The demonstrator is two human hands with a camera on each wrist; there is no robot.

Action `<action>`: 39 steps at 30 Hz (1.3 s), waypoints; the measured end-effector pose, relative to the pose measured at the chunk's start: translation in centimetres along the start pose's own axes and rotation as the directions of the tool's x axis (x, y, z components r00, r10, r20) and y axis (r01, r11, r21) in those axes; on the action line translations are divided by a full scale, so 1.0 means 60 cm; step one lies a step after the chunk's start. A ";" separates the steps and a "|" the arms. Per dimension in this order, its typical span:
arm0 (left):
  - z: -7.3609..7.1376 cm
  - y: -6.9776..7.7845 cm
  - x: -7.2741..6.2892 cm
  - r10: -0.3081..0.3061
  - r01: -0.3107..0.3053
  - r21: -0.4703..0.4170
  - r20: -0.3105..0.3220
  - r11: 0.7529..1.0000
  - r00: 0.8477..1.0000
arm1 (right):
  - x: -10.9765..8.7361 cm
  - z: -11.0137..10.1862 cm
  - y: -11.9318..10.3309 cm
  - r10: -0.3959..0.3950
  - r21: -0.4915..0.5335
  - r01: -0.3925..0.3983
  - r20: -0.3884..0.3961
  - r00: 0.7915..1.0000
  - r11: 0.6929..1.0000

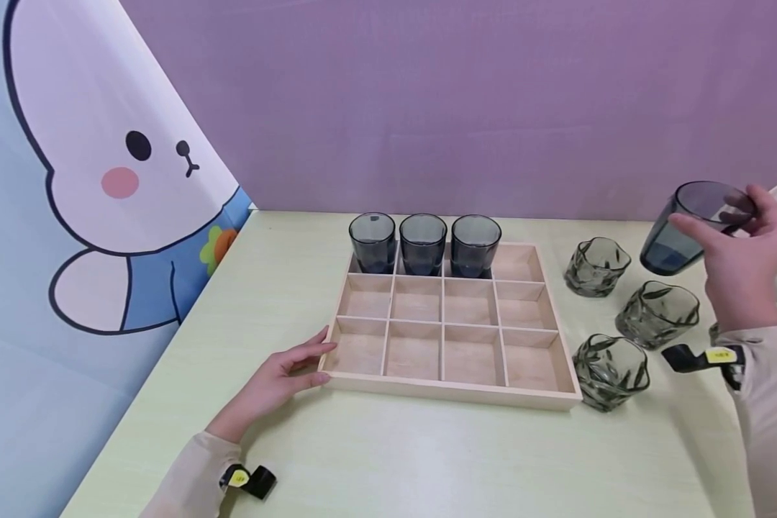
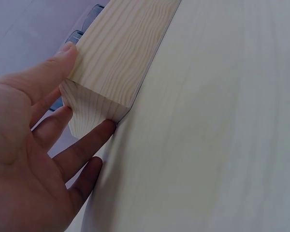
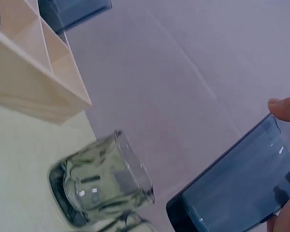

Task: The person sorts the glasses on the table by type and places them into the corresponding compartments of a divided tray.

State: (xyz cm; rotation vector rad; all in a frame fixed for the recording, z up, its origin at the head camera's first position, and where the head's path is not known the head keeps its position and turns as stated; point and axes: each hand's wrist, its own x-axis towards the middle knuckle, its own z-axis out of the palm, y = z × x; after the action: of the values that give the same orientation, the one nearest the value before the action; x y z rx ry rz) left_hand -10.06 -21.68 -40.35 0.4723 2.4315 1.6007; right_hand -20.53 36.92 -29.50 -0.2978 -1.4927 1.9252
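Right hand (image 1: 751,259): grasping a tall glass, thumb on one side, fingers on the other.
Held glass (image 1: 673,248): blue-grey, raised and tilted, to the right of the box and near the two farther short glasses.
Left hand (image 1: 285,370): unclenched, thumb and fingertips touching the box at its near left corner.
Box (image 1: 447,389): pale wood, three rows of four compartments, flat on the table (image 1: 427,460).
Standing glasses (image 1: 423,244): three tall ones, upright in the back row's first three compartments from the left.
Short glasses (image 1: 657,314): three, wavy-sided, on the table right of the box; the nearest is close against its side, contact unclear.
Backdrop (image 1: 466,108): purple, with a cartoon (image 1: 103,101) at left.
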 end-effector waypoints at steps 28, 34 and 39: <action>0.000 0.006 -0.005 -0.009 0.009 0.015 -0.006 1.000 1.000 | -0.062 0.063 -0.012 0.032 -0.116 0.000 0.271 0.962 0.993; 0.000 0.011 -0.007 -0.008 0.008 0.015 -0.004 1.000 1.000 | -0.073 0.077 -0.012 0.050 -0.189 0.013 0.327 0.944 0.982; 0.000 0.013 -0.008 -0.013 0.013 0.014 -0.005 1.000 1.000 | -0.082 0.090 -0.007 0.051 -0.221 0.039 0.387 0.921 0.975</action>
State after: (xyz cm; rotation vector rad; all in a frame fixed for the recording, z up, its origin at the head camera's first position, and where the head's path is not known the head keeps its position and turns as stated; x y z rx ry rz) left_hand -9.47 -21.56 -39.65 0.4551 2.4456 1.5825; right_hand -19.69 29.72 -28.48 -0.0111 -1.9791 1.8968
